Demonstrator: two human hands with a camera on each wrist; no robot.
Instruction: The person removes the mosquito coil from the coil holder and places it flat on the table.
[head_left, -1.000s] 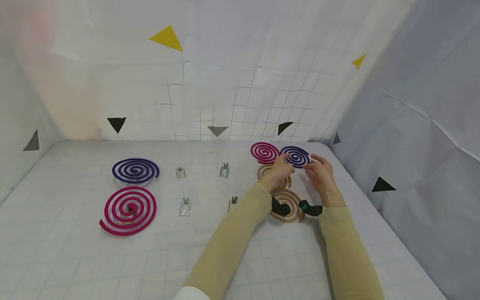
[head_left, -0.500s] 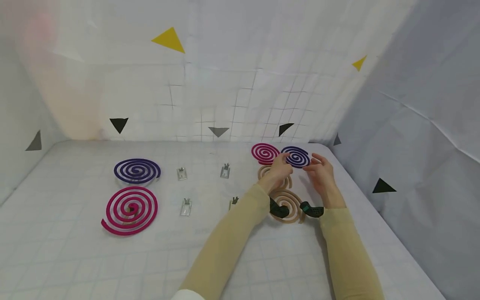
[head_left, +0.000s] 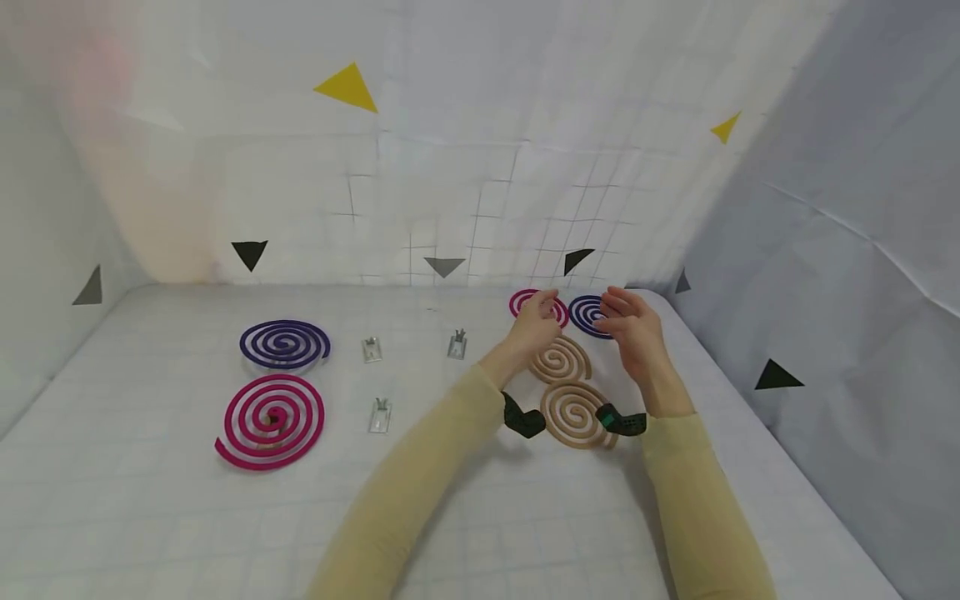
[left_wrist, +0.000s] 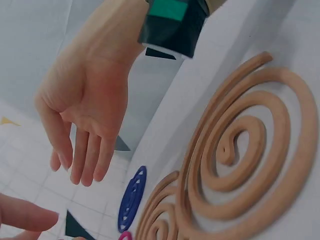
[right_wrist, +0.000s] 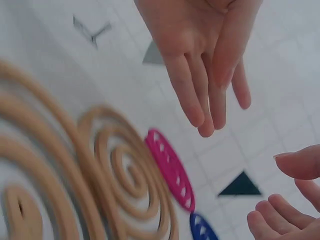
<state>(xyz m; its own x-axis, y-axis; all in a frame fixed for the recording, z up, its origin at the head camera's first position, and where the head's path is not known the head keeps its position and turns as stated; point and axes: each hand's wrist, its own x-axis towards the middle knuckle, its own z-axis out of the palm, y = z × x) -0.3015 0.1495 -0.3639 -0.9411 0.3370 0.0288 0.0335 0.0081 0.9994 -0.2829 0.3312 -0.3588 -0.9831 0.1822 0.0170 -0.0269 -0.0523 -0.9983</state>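
Note:
My left hand (head_left: 531,332) hangs over the far pink mosquito coil (head_left: 513,303), partly hiding it, with loosely bent fingers and nothing held. To its right, my right hand (head_left: 636,342) is beside the far dark-blue mosquito coil (head_left: 572,313), covering part of it. Its fingers are extended and hold nothing, as the left wrist view of this hand (left_wrist: 92,107) confirms. Nearer the body lie two tan mosquito coils (head_left: 573,414), one behind the other. In the right wrist view the left hand's fingers (right_wrist: 187,92) point down, apart from the coils.
On the left, a dark-blue coil (head_left: 285,343) and a pink coil (head_left: 272,421) sit raised above the table. Small metal coil stands (head_left: 380,415) lie mid-table. White sheeting (head_left: 450,167) with triangle markers rises behind, and a grey wall (head_left: 847,292) stands at the right.
My left hand has moved left, from between the far coils to over the pink one. My right hand has stayed nearly in place. The left arm now hides one metal stand.

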